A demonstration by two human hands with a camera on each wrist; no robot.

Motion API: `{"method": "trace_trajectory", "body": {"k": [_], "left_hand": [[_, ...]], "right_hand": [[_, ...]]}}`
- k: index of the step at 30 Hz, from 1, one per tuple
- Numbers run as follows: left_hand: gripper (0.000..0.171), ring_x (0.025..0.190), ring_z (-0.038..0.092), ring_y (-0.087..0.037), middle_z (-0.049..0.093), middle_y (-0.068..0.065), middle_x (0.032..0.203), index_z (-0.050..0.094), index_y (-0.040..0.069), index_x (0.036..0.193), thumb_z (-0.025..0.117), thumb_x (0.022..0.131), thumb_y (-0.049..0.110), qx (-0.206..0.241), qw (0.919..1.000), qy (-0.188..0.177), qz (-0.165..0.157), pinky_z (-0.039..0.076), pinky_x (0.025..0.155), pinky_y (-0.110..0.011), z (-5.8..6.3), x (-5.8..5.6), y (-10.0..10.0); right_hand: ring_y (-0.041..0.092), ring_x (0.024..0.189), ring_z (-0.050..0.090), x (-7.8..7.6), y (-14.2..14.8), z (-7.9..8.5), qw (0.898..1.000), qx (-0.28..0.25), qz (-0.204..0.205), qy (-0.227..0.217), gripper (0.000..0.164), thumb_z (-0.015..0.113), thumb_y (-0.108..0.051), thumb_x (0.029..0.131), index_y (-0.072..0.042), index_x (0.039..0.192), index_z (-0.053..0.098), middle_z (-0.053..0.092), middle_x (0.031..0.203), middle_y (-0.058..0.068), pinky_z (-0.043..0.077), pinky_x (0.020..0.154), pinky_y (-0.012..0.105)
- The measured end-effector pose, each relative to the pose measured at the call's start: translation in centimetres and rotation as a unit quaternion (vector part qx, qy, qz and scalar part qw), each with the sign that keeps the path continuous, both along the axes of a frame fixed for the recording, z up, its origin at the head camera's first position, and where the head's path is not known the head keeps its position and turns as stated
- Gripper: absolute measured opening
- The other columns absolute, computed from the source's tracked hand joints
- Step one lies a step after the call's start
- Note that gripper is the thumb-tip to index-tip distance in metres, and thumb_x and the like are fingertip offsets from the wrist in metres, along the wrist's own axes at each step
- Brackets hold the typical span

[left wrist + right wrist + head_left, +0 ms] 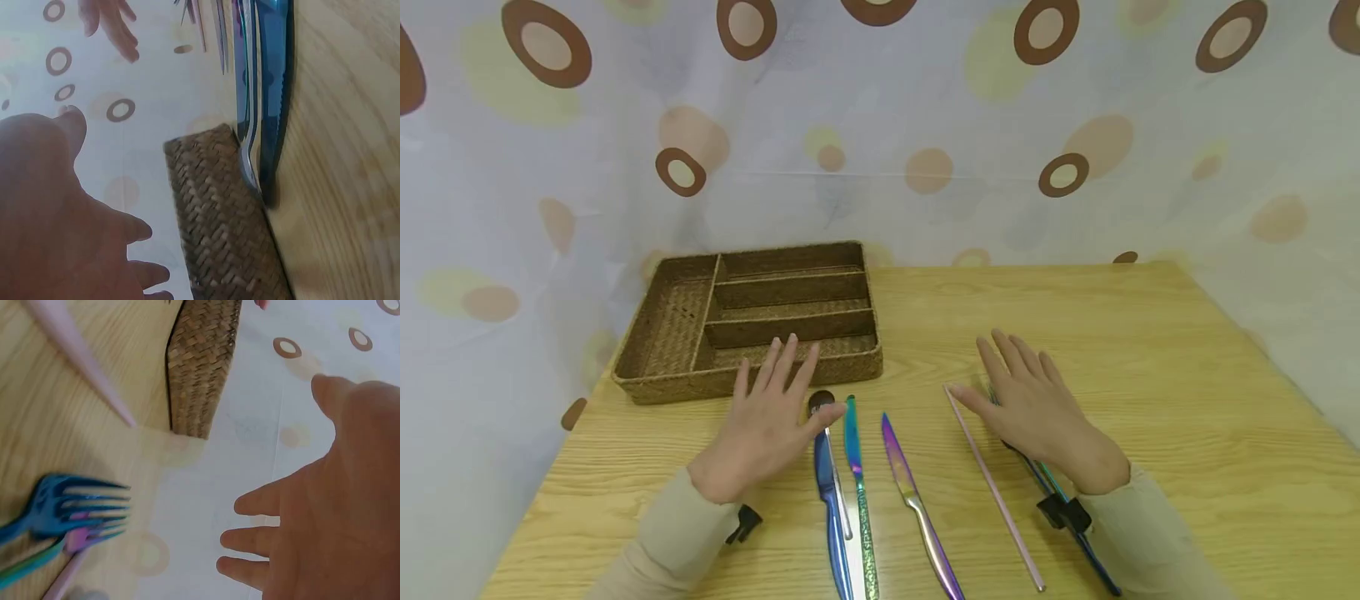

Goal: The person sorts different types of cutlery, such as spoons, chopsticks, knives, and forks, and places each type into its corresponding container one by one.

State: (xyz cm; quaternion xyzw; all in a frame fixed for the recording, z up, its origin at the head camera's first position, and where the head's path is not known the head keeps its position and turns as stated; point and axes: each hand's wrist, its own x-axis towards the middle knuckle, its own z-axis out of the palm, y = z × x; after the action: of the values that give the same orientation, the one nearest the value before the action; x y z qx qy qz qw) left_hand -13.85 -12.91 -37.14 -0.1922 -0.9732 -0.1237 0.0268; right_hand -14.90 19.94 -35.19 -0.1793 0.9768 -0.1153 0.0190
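Both hands hover palm down over the wooden table with fingers spread, holding nothing. My left hand is in front of the woven tray, its thumb overlapping a spoon in the head view. That spoon lies on a blue knife, beside a teal-green patterned knife. Farther right lies a purple and gold knife. A slim pink chopstick reaches toward the thumb of my right hand. Beneath that hand, partly hidden, are a blue fork and a pink-marked fork.
The tray has one long compartment on its left and three crosswise ones on its right, split by a divider. Behind the table hangs a white curtain with brown rings, continuing along both sides.
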Motion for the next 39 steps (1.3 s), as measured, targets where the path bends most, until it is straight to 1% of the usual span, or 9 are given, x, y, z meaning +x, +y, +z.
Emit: {"method": "trace_trajectory", "body": {"k": [7,10,12,15,19,23,26,32,39], "left_hand": [[0.076,0.135,-0.007,-0.031,-0.003,-0.016,0.152,-0.006,0.019,0.146,0.018,0.092,0.067,0.031,0.9986,-0.014,0.041,0.003,0.106,-0.063,1.1,-1.4,-2.7],[0.075,0.134,0.001,-0.040,0.002,-0.022,0.150,-0.004,0.013,0.146,0.018,0.095,0.062,0.062,0.9952,-0.017,0.074,0.010,0.105,-0.065,1.6,-2.2,-4.7],[0.072,0.131,0.009,-0.047,0.009,-0.029,0.147,0.000,0.006,0.145,0.020,0.097,0.056,0.078,0.9918,-0.009,0.100,0.015,0.102,-0.067,1.8,-2.8,-6.2],[0.061,0.121,0.025,-0.053,0.025,-0.037,0.137,0.014,-0.005,0.142,0.026,0.101,0.039,0.083,0.9862,0.028,0.140,0.025,0.095,-0.068,1.8,-3.4,-8.8],[0.041,0.102,0.037,-0.056,0.039,-0.042,0.118,0.032,-0.012,0.132,0.033,0.098,0.011,0.074,0.9760,0.072,0.192,0.034,0.084,-0.068,1.4,-3.7,-12.5],[0.038,0.096,0.037,-0.056,0.042,-0.044,0.108,0.039,-0.016,0.124,0.031,0.092,0.001,0.082,0.9663,0.058,0.237,0.033,0.084,-0.066,0.7,-3.7,-15.9],[0.033,0.096,0.040,-0.056,0.047,-0.043,0.105,0.046,-0.018,0.116,0.032,0.092,0.001,0.100,0.9611,0.053,0.252,0.037,0.084,-0.062,0.1,-3.7,-17.8],[0.031,0.100,0.048,-0.051,0.052,-0.038,0.109,0.053,-0.014,0.111,0.037,0.097,0.007,0.139,0.9528,0.059,0.263,0.042,0.082,-0.060,-0.7,-3.3,-19.2],[0.030,0.099,0.049,-0.050,0.055,-0.036,0.107,0.056,-0.013,0.109,0.041,0.095,0.009,0.129,0.9586,0.065,0.246,0.042,0.083,-0.059,-0.3,-3.8,-18.5]], "right_hand": [[0.039,0.120,0.038,-2.9,-2.9,0.8,0.997,-0.064,0.019,-0.028,0.074,0.026,-0.058,0.097,0.005,0.136,0.032,0.039,0.135,0.026,0.033,0.098,0.057],[0.029,0.096,0.057,-4.3,-4.8,0.7,0.995,-0.085,0.030,-0.044,0.061,0.033,-0.048,0.099,0.005,0.127,0.045,0.060,0.109,0.020,0.046,0.086,0.048],[0.021,0.076,0.060,-5.1,-6.0,0.4,0.993,-0.100,0.035,-0.056,0.053,0.036,-0.041,0.100,0.005,0.122,0.049,0.065,0.090,0.013,0.051,0.075,0.041],[0.016,0.056,0.055,-6.1,-7.5,-0.2,0.985,-0.143,0.032,-0.089,0.044,0.038,-0.034,0.100,0.004,0.118,0.051,0.063,0.072,0.009,0.048,0.057,0.034],[0.020,0.056,0.056,-6.9,-9.1,-1.6,0.972,-0.202,0.021,-0.120,0.036,0.040,-0.029,0.100,0.002,0.111,0.054,0.064,0.073,0.013,0.041,0.047,0.030],[0.021,0.053,0.052,-7.4,-10.7,-2.7,0.967,-0.226,0.007,-0.118,0.036,0.040,-0.033,0.100,-0.003,0.092,0.059,0.061,0.067,0.012,0.039,0.046,0.028],[0.019,0.048,0.045,-7.5,-11.7,-3.0,0.969,-0.224,-0.011,-0.106,0.041,0.040,-0.036,0.099,-0.007,0.076,0.056,0.054,0.060,0.008,0.036,0.045,0.028],[0.015,0.044,0.033,-7.7,-12.5,-2.6,0.968,-0.224,-0.029,-0.105,0.042,0.042,-0.036,0.097,-0.012,0.062,0.043,0.039,0.052,0.002,0.030,0.042,0.027],[0.015,0.045,0.031,-8.1,-11.2,-2.5,0.966,-0.231,-0.039,-0.109,0.040,0.044,-0.032,0.095,-0.012,0.061,0.040,0.038,0.054,0.001,0.029,0.042,0.027]]}}
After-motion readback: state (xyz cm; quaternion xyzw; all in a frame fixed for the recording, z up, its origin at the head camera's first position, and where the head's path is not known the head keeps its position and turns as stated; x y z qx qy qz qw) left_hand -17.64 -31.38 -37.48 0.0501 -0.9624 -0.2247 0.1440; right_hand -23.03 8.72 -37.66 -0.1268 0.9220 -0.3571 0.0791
